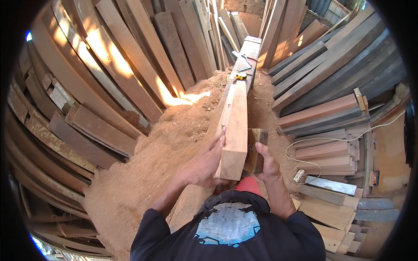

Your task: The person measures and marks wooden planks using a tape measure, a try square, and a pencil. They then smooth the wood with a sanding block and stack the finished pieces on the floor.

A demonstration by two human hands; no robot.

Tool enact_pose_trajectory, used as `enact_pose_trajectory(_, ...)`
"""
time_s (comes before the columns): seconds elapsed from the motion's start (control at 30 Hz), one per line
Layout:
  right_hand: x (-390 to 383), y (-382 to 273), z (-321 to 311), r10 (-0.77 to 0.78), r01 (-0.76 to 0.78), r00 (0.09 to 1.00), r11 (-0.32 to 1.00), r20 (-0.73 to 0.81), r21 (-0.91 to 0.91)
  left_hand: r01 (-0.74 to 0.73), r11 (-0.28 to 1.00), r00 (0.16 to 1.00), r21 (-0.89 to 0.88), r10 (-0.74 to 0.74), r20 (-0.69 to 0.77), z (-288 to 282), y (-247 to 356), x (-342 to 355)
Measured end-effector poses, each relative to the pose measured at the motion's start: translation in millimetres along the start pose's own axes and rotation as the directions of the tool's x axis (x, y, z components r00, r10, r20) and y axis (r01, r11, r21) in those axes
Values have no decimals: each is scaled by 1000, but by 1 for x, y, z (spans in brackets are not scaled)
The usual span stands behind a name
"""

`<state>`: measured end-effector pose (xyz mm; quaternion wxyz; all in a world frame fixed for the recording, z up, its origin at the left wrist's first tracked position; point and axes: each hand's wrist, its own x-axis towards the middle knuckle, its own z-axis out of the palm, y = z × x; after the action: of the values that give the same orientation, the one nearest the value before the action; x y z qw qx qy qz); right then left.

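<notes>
Grip: your left hand [202, 163] lies against the left side of the pale squared beam [235, 126], and your right hand [270, 164] has its thumb on the dark wooden block [255, 148] at the beam's right; undersides hidden, can't tell if either is clamped. Beam runs lengthwise straight ahead of you, near end between your hands, yellow tape measure [237, 76] by its far end. Likely heavy, stiff, not slippery, corners could chip: to lift, take opposite faces nearer mid-length, palms flat, fingers under.
</notes>
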<state>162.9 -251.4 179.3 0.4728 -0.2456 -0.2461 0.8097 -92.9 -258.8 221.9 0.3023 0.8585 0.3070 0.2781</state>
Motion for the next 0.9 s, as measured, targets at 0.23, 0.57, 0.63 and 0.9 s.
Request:
enact_pose_trajectory(0.23, 2, -51, 17, -216, 183, 976, 898, -39, -400, -307, 939, 877, 155, 342, -337, -25, -9, 89)
enact_pose_trajectory(0.57, -20, -100, 109, -657, 591, 670, 193, 344, -783, -369, 929, 854, 17, 346, -389, -42, -9, 158)
enact_pose_trajectory(0.63, -12, -99, 106, -640, 571, 700, 235, 317, -786, -372, 928, 857, 31, 356, -372, -46, -9, 161)
enact_pose_trajectory(0.9, 26, -138, 112, -693, 599, 629, 143, 352, -788, -365, 931, 886, 13, 351, -302, -52, -3, 167)
